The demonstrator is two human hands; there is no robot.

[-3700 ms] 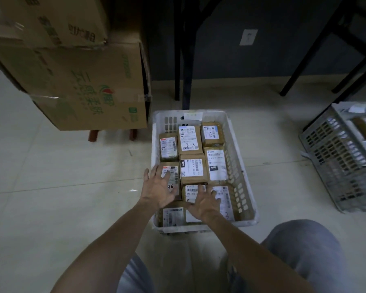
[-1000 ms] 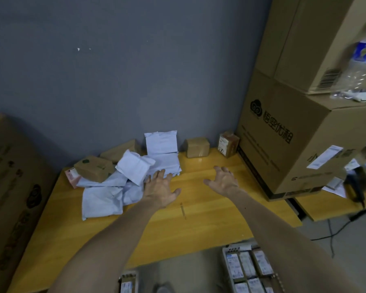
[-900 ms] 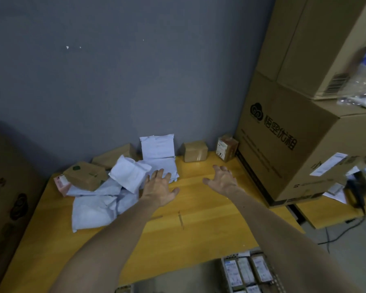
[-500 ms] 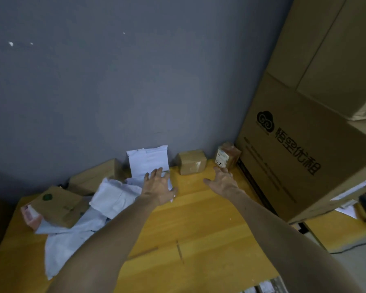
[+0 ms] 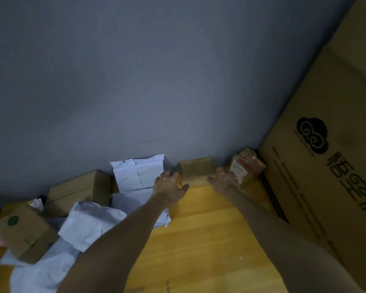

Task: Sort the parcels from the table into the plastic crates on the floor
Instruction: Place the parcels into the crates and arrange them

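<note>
Both hands flanked a small brown box [image 5: 197, 169] against the wall [image 5: 135, 81] at the table's [image 5: 201, 240] far edge. The left hand [image 5: 169, 187] was at its left side and the right hand [image 5: 224, 180] at its right, fingers spread and uncurled. Blur hid whether they touched it. A labelled box [image 5: 249, 163] stood just right of it, partly behind the right hand. A carton [image 5: 325, 176] ran out of frame.

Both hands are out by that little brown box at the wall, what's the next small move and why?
Probably close both hands on the small brown box: the left hand is at its left end and the right hand at its right end, fingers spread, neither plainly gripping. It sits on the table against the wall, so pinching its ends and drawing it back seems simplest.
</note>
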